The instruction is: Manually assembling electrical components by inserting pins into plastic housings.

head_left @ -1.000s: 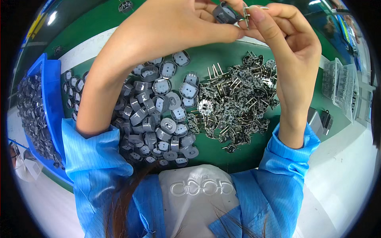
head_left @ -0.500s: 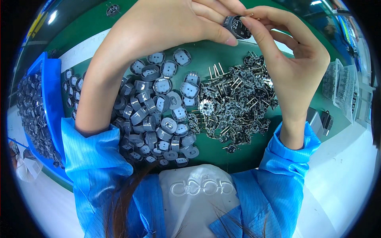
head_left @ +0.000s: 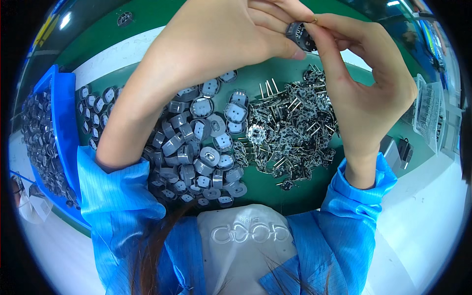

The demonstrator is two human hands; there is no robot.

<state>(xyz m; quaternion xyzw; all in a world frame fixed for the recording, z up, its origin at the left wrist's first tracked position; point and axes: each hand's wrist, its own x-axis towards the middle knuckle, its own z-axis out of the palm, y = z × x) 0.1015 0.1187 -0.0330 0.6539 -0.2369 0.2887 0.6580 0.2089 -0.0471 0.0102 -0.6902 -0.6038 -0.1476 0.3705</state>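
Note:
At the far side of the table, my left hand (head_left: 221,39) is closed on a small round grey plastic housing (head_left: 295,32), held between thumb and fingers. A black circuit board (head_left: 309,41) sits at its open face, partly hidden. My right hand (head_left: 366,78) pinches at the board's edge, where a short gold metal pin shows by the fingertips. Nearer me lies a heap of similar grey housings (head_left: 171,145). To its right spreads a pile of loose black circuit boards (head_left: 290,130) with metal pins.
A blue bin (head_left: 65,128) full of grey parts stands at the left edge. Small grey housings (head_left: 98,104) are grouped beside it. Clear plastic trays (head_left: 427,110) stand at the right. One round part (head_left: 125,18) lies alone at the far left.
Both hands have shifted slightly right and nearer to me, along with the housing. The housing is turned more edge-on, and less of the pins shows between the right fingertips.

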